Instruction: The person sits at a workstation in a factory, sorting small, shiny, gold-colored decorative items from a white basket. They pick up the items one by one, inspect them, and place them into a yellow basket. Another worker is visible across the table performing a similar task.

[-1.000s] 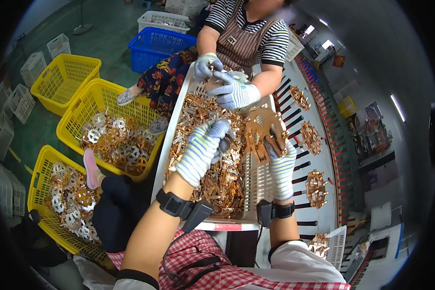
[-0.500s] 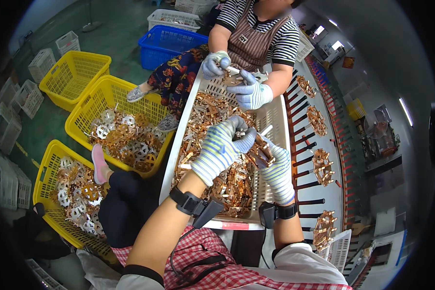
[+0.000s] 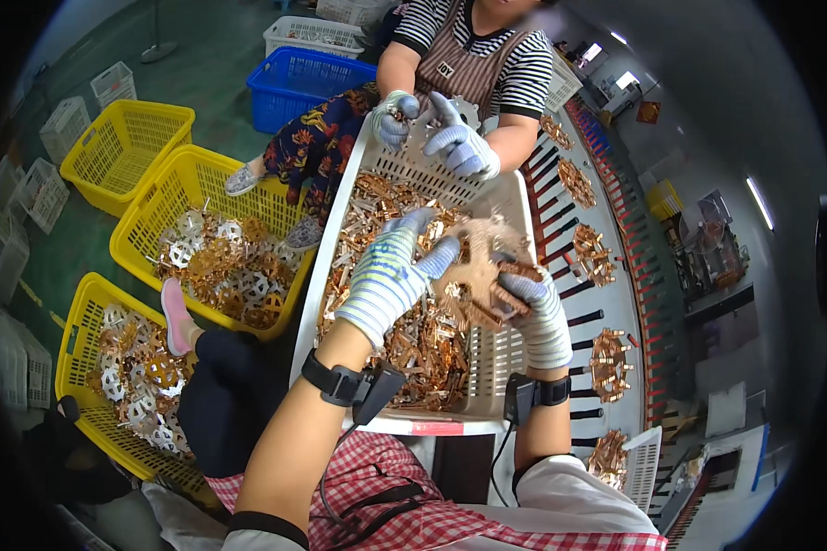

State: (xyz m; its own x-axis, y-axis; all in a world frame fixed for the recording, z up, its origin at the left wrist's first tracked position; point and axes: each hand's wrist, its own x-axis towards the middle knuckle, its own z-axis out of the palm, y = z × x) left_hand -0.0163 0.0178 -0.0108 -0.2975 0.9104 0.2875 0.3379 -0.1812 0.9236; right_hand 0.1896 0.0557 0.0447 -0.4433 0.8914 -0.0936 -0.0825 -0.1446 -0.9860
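My right hand (image 3: 544, 321), in a striped work glove, is closed on a copper-coloured, star-shaped metal plate (image 3: 476, 275) with cut-outs and small clips along its rim. The plate is tilted and somewhat blurred above a white crate (image 3: 496, 372) heaped with small copper-coloured metal clips (image 3: 427, 354). To the left of the plate is my left hand (image 3: 383, 280), gloved alike, its fingers and thumb spread apart. Its thumb tip is by the plate's left edge; whether they touch I cannot tell. No piece shows between its fingers.
Across the crate, a co-worker's gloved hands (image 3: 458, 147) are at a silver plate (image 3: 423, 138). Yellow baskets (image 3: 130, 243) on the left hold silver and copper-coloured plates. A blue crate (image 3: 289, 96) stands behind. Assembled pieces (image 3: 609, 365) sit along a rack with black rods on the right.
The plate has turned to show its broad face. My left hand has moved off to the left with its fingers spreading, while my right hand keeps hold. The view has shifted slightly.
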